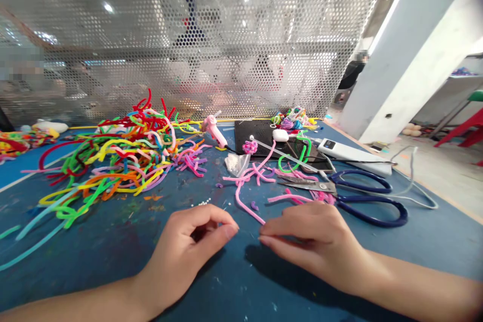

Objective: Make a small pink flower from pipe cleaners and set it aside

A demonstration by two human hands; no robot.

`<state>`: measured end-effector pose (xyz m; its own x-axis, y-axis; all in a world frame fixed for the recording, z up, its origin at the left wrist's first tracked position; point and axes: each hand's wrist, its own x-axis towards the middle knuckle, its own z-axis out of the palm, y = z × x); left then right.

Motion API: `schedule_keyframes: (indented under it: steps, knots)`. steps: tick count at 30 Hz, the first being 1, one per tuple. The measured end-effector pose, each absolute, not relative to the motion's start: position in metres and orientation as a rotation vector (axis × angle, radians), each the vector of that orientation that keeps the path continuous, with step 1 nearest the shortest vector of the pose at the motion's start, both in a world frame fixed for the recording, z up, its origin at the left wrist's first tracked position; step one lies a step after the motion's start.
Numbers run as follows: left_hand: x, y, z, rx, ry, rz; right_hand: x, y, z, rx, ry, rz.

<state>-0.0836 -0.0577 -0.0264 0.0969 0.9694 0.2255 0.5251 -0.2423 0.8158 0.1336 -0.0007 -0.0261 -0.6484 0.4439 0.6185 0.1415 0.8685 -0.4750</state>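
My right hand is closed, thumb and fingertips pinched at the near end of a pink pipe cleaner. That stem bends away over the table toward a cluster of other pink pipe cleaners. To its left, my left hand has thumb and forefinger pressed together, and whatever lies between them, if anything, is hidden. Blue-handled scissors rest just beyond my right hand, blades pointing left. A small beaded pink and purple ball sits behind the pink stems.
A heap of coloured pipe cleaners spreads over the left of the blue table. Farther back are a pink glue gun, a small bag of white bits, a white earphone case and a white power bank with cables.
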Motion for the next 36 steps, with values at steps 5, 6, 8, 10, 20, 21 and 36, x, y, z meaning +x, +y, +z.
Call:
schedule_keyframes:
  steps: [5, 6, 8, 10, 20, 21, 36]
  knots:
    - [-0.082, -0.063, -0.025, 2.303, 1.335, 1.054, 0.136, 0.003, -0.023, -0.567, -2.322, 0.544]
    - [-0.081, -0.065, -0.026, 2.446, 1.27, 1.069, 0.136, 0.0, -0.022, -0.556, -2.312, 0.655]
    - [-0.079, -0.068, -0.028, 2.724, 1.136, 1.133, 0.134, -0.011, -0.019, -0.506, -2.264, 1.045]
    - [-0.078, -0.072, -0.028, 2.935, 1.054, 1.17, 0.13, -0.024, -0.019, -0.466, -2.118, 1.555]
    - [-0.081, -0.086, -0.038, 3.038, 1.01, 1.308, 0.112, -0.039, -0.022, -0.936, -1.71, 2.205]
    - [-0.081, -0.085, -0.037, 3.033, 0.997, 1.277, 0.112, -0.038, -0.02, -0.976, -1.68, 2.23]
    - [-0.074, -0.074, -0.019, 2.67, 1.197, 1.327, 0.114, -0.029, -0.024, -0.887, -1.326, 2.171]
